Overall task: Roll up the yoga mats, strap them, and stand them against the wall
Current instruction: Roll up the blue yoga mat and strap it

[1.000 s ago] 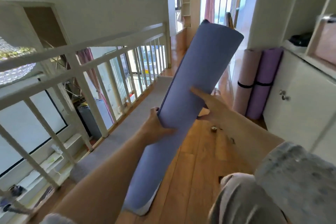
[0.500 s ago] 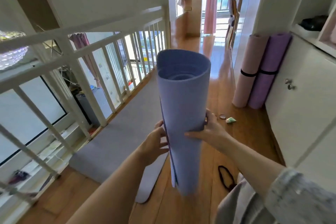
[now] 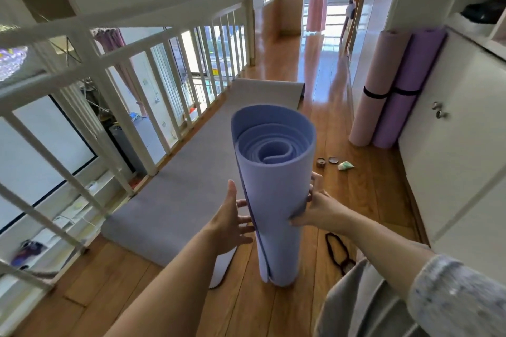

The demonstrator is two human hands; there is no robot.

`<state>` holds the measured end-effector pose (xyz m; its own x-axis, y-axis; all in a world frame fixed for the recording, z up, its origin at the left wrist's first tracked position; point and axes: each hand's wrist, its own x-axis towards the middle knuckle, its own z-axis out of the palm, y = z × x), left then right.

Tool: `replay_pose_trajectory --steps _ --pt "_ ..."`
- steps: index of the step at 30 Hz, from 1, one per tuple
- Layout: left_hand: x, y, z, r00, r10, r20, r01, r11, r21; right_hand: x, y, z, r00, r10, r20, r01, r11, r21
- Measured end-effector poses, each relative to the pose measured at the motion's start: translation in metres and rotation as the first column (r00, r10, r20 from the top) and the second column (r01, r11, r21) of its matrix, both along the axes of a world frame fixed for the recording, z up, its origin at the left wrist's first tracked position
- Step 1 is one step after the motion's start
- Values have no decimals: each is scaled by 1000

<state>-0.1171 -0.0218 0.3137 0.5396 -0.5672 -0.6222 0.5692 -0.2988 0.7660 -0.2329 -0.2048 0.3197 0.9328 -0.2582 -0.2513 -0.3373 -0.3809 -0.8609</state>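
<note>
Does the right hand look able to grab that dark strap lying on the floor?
Probably yes, once it lets go: the right hand holds the blue rolled mat, and the dark strap lies on bare floor just below it, with nothing between.

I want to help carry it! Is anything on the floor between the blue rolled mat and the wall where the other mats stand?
Yes. Two small round tins and a crumpled green-white wrapper lie on the floor between the blue rolled mat and the strapped pink mat and purple mat.

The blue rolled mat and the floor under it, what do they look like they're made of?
Blue rolled mat: probably soft foam, matte; the spiral end shows thick, spongy layers. Floor: seemingly wood planks or laminate, glossy; plank seams and window glare show.
</note>
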Motion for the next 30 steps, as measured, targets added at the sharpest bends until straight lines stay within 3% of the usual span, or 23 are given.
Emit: replay_pose_trajectory --steps 2,5,8,11,13,17,23,25,27,30 --pt "8 0 5 999 -18 41 15 997 72 0 -3 15 1000 -26 14 22 976 215" --pt "14 0 16 989 -69 128 49 987 152 -3 -14 33 992 -119 -40 120 800 588" --pt "15 1 22 984 -144 109 121 974 192 -10 -21 44 990 -122 -68 132 654 745" --pt "8 1 27 980 -192 59 181 972 150 -12 -23 59 990 -100 -99 140 692 708" --pt "4 -2 35 986 -142 87 132 985 113 -10 -22 70 986 -104 -130 164 728 666" --pt "1 -16 55 951 -81 297 63 996 69 -10 -21 82 977 -172 -122 211 766 607" --pt "-7 -27 79 778 -325 538 242 945 220 -12 -26 103 943 -320 -88 328 858 396" --pt "-7 -27 91 812 -320 488 252 947 201 -13 -32 108 944 -303 -131 330 848 416" --pt "-7 -27 111 911 -307 273 281 951 133 -15 -37 110 948 -274 -165 318 849 422" --pt "5 -32 136 908 -405 110 389 910 143 -14 -40 113 949 -262 -178 314 855 414"
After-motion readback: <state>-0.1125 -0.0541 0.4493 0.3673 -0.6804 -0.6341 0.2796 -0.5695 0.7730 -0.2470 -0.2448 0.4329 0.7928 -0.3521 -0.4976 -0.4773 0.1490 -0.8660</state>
